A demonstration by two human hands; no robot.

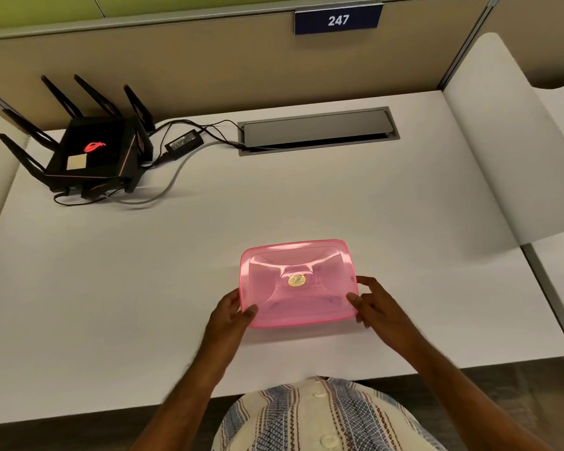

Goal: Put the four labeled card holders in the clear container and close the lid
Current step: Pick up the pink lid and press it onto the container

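I see both hands on the pink container [298, 284] at the desk [111, 288] front edge: left hand [232, 309] and right hand [373, 304] pinch its near corners. Lid looks on; can't tell if card holders are inside. Judging: near done, maybe final press.

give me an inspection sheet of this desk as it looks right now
surface: white desk, with a grey cable hatch at the back
job's things: pink translucent lid with a gold sticker, on the desk near the front edge; card holders and container body nothing seen
clutter: black router with antennas, back left
hands: left hand and right hand grip the lid's two ends
cables: power adapter and leads run from the router into the hatch
surroundings: beige partition, sign reading 247
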